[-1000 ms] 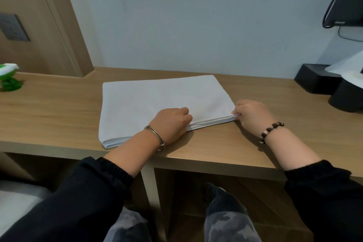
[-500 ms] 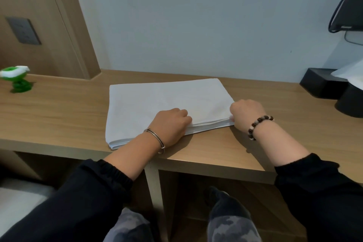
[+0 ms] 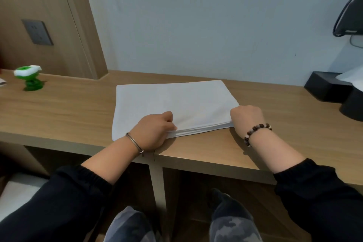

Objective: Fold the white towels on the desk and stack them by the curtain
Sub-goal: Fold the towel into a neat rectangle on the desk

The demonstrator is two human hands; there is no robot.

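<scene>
— Where is the towel found?

— The folded white towel (image 3: 172,102) is laid flat on the wooden desk (image 3: 68,112), about in the middle. Its far edge is close to the white wall (image 3: 196,25). Several layers can be counted along its near edge.

— How is it held?

— The near edge is gripped by the left hand (image 3: 155,132). The fingers are curled tightly over the cloth, and the layers are pinched there. The near right corner is taken by the right hand (image 3: 246,119), which is closed like a fist against the corner. Its fingertips are hidden behind the back of the hand, so the exact pinch cannot be told.

— What is seen at the edge between the hands?

— The layers are slightly parted just beside the left hand. The rest of the towel is kept flat on the desk.

— What is worn on the wrists?

— A silver bangle (image 3: 134,142) is worn on the left wrist and a bead bracelet (image 3: 257,131) on the right. The forearms are left bare below black sleeves (image 3: 78,192).

— What else is seen?

— A green toy (image 3: 29,78) with a white top is placed at the far left, well apart from the towel. A black box (image 3: 324,88) is set at the far right, against the wall. A grey wall socket (image 3: 37,32) is fixed in the wood panel on the left.
</scene>
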